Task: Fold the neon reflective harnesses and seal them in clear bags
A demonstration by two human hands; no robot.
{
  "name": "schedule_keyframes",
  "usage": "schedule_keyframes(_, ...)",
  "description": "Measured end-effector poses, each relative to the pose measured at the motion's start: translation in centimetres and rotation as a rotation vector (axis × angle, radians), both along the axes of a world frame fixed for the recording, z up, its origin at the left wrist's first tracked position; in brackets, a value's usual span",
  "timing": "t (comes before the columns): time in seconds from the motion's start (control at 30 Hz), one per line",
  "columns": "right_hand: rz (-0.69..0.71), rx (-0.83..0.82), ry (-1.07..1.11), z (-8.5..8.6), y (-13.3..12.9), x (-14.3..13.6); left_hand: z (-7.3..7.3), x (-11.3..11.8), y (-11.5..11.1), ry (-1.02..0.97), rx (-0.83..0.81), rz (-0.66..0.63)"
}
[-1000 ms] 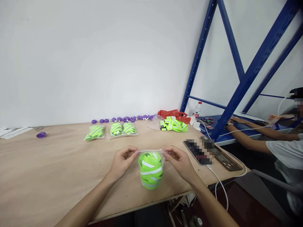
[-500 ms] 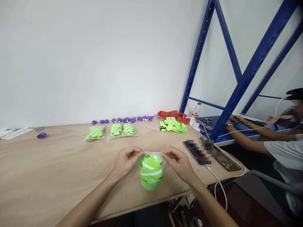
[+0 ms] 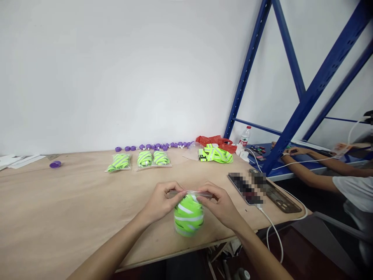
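Observation:
A clear zip bag [image 3: 189,217] packed with a neon-green reflective strap hangs upright over the table's near edge. My left hand [image 3: 166,199] pinches the left part of its top strip between thumb and fingers. On the other side, my right hand [image 3: 218,201] pinches the same strip, thumb in front. Beyond my hands lie similar filled bags: one on the left [image 3: 119,162] and two side by side, a middle bag [image 3: 145,159] and a right bag [image 3: 161,158]. A loose bundle of the green reflective strap [image 3: 215,154] rests farther right.
Several purple rolls [image 3: 157,146] line the wall, and one purple ring [image 3: 55,164] sits at left. A phone [image 3: 243,188] with a white cable lies right, beside a phone case [image 3: 281,198]. Blue rack posts [image 3: 247,70] and a co-worker's arms [image 3: 305,175] are at right.
My hands have come closer together along the bag's top strip, the fingertips moving inward from its ends. The view has shifted slightly.

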State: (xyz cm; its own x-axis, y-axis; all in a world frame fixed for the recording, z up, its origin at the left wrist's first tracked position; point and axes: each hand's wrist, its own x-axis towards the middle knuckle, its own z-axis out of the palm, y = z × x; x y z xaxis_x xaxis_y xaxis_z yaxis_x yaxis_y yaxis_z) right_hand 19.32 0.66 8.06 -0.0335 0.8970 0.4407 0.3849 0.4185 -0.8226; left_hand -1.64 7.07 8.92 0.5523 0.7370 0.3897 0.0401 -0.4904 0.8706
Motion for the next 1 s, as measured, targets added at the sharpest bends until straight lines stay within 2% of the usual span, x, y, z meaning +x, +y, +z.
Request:
schedule_keyframes(0.2,0.005,0.068,-0.012,-0.1,-0.1,-0.8,1.5,0.2,0.2,0.135,0.07,-0.082)
schedule_keyframes(0.33,-0.08,-0.019,0.043,-1.0,0.6,-0.4,2.2,0.9,2.5,0.303,0.29,-0.005)
schedule_keyframes(0.4,-0.137,-0.071,0.093,-1.6,0.7,0.5,2.9,1.7,5.0,0.358,0.336,0.018)
schedule_keyframes(0.5,-0.225,-0.088,0.141,-2.7,0.3,2.4,4.5,3.3,10.2,0.361,0.334,0.059)
schedule_keyframes(0.57,-0.269,-0.079,0.15,-3.7,-0.3,3.9,5.5,4.2,13.8,0.345,0.358,0.147)
schedule_keyframes(0.63,-0.312,-0.08,0.153,-4.8,-1.1,5.4,5.8,5.0,16.9,0.327,0.4,0.24)
schedule_keyframes(0.7,-0.349,-0.1,0.15,-5.5,-1.9,6.6,5.0,5.6,19.1,0.329,0.448,0.303)
schedule_keyframes(0.8,-0.385,-0.149,0.126,-5.6,-2.7,8.0,1.7,6.2,20.5,0.41,0.492,0.306)
schedule_keyframes(0.93,-0.4,-0.171,0.044,-4.8,-2.8,8.6,-4.0,6.9,19.6,0.563,0.522,0.195)
schedule_keyframes(1.0,-0.393,-0.169,0.001,-4.6,-2.6,8.6,-6.3,7.2,18.6,0.609,0.539,0.122)
